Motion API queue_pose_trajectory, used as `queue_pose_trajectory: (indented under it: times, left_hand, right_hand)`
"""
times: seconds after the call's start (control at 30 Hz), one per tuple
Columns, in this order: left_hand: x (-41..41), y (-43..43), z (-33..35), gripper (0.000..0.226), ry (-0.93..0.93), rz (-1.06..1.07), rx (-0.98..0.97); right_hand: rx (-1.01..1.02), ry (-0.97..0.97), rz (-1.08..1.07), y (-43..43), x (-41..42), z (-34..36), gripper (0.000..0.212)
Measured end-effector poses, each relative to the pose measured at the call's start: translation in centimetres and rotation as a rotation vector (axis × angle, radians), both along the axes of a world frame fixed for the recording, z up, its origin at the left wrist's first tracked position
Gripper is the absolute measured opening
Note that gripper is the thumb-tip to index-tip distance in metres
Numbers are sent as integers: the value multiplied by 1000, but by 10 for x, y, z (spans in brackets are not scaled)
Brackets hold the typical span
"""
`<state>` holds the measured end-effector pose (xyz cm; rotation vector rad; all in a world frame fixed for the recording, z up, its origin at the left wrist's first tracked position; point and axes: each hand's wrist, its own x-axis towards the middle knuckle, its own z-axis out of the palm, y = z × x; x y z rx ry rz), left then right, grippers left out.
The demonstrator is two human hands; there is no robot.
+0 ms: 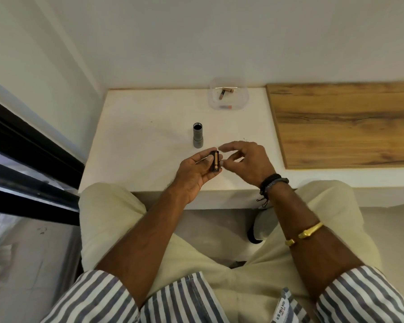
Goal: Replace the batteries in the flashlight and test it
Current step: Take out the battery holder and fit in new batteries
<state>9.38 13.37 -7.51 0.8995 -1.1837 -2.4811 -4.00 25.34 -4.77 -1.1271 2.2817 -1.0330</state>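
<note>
Holding: left hand [193,173] pinching battery holder [214,162] for loading.
Right hand [245,160]: spread, empty, at holder's 3 o'clock.
Flashlight [198,135]: upright on bench [135,145], 12 o'clock, emptied.
Tray [229,96]: batteries, 1 o'clock.

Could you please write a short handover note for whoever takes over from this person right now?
Left hand: grip shut on the battery holder, one copper-coloured battery showing in it.
Right hand: open, empty, fingertips beside the holder.
Flashlight body: upright on the white table, top end open, nothing touching it.
Clear tray at the back of the table: holds loose batteries.
Done: flashlight opened, holder out.
Left: finish loading the holder (I cannot tell how full it is), put it back in the body, close it, test it.
</note>
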Motion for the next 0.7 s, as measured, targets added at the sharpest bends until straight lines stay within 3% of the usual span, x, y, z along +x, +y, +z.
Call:
queue_pose_trajectory:
  times: [0.17, 0.7]
  left_hand:
    - [3, -4, -1, 25, -44, 19, -42]
    - [3, -6, -9, 16, -104, -24, -89]
  right_hand:
    - [56, 110, 64, -3, 10, -2, 38]
    - [91, 172, 191, 0, 13, 8, 38]
